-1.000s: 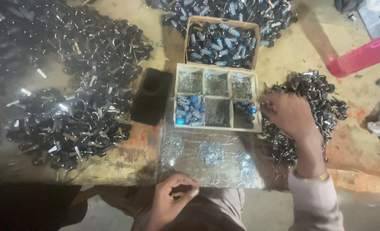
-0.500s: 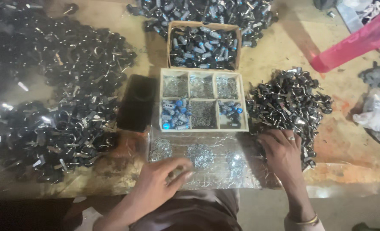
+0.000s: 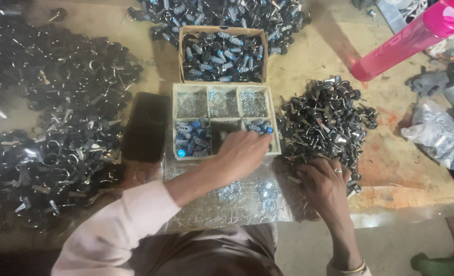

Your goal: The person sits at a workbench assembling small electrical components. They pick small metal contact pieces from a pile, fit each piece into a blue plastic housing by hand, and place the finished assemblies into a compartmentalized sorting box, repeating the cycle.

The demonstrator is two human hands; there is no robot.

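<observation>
- Head view: left hand (image 3: 242,151) reaches over the near edge of the six-compartment tray (image 3: 223,121), fingers curled down at its lower-right cell of blue-capped parts (image 3: 260,126); what they pinch, if anything, is hidden
- right hand (image 3: 324,184) lies palm-down, fingers spread, on the near fringe of the black clip heap (image 3: 326,120); whether it grips one I cannot tell
- free room is the foil sheet (image 3: 227,204) between both wrists; black phone (image 3: 146,127) hugs the tray's left wall; a pink bottle (image 3: 406,38) is cut off top right
</observation>
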